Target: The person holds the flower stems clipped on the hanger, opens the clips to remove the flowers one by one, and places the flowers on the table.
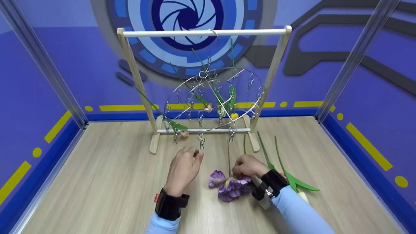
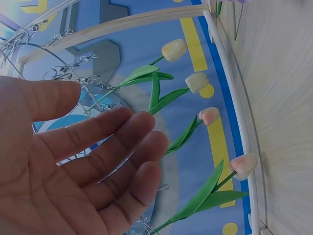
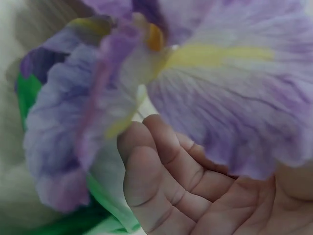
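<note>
A purple iris-like flower lies on the wooden tabletop, its thin stem pointing toward the rack. My right hand grips it just behind the bloom; in the right wrist view the petals fill the frame over my curled fingers. My left hand hovers empty just below a dangling metal clip. Seen from the left wrist, its palm and relaxed fingers hold nothing. The clip belongs to a round wire hanger carrying several tulips head down.
The hanger hooks over the white top bar of a wooden rack at the back of the table. Loose green-stemmed flowers lie to the right of my right forearm. Purple walls and metal posts enclose the tabletop.
</note>
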